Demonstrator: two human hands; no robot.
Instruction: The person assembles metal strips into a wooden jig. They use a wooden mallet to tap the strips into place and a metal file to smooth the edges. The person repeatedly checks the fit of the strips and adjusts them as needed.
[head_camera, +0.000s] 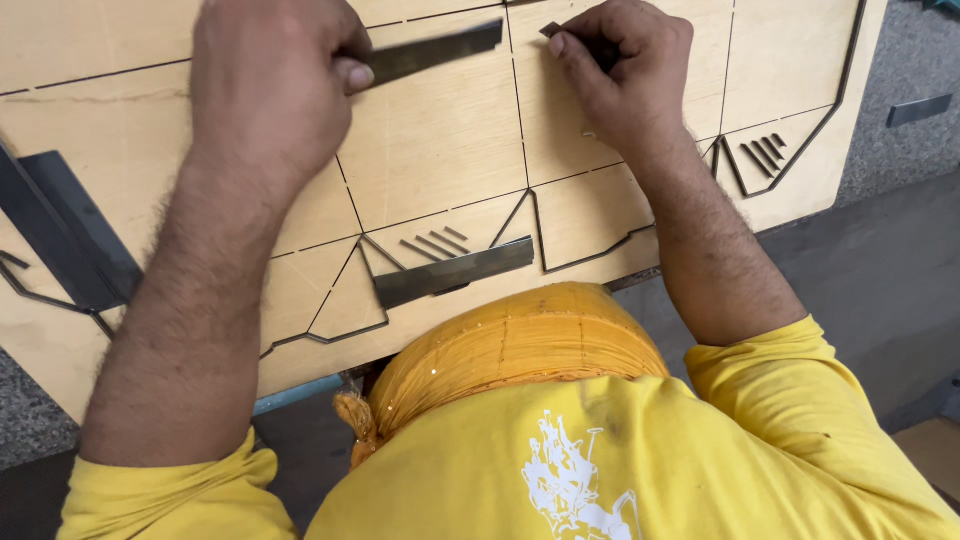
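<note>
near the top middle of the frame, the left hand (265, 85) pinches a long flat grey metal strip (435, 52) on the pale slotted wooden board (440, 150), while the right hand (625, 70) grips a small dark piece (552, 29), perhaps metal, so the next move looks like careful lining up with a slot.

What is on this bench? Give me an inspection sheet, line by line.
Surface: pale plywood board cut with thin dark slots.
Job's things: long grey metal strip in left hand; small dark metal piece pinched by right hand fingers.
Clutter: second grey metal strip lying on board; dark bent metal strip at board's left edge; short grey strip off the board.
Cables: nothing seen.
Surroundings: speckled grey surface beyond the board.
</note>
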